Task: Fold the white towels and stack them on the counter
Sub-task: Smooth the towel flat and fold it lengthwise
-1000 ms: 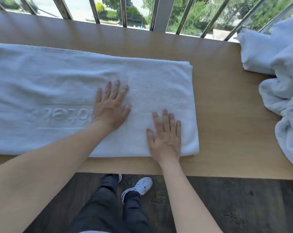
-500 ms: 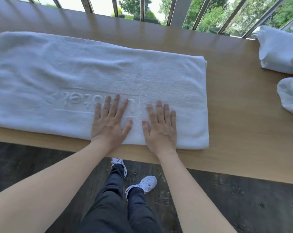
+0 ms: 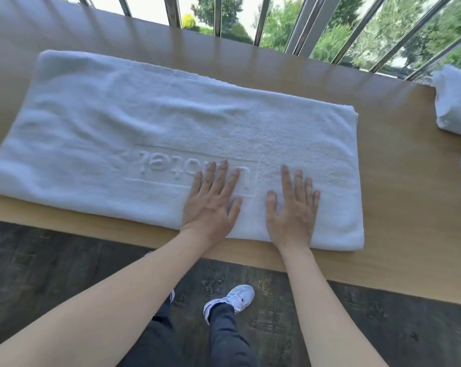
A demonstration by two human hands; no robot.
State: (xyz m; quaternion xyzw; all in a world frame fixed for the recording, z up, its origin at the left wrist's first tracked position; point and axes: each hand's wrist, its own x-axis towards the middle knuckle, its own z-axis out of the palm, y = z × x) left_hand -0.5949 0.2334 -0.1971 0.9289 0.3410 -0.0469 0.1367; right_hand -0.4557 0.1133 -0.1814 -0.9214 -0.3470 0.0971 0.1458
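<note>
Your left hand and right hand lie flat, side by side, on the near right part of the folded white towel. It's spread across the wooden counter. More white towels sit at the far right.

Left hand flat, palm down, fingers straight and slightly spread, right hand flat beside it, palm down, fingers straight, thumbs near each other, both bare forearms reaching forward, hands apart
</note>
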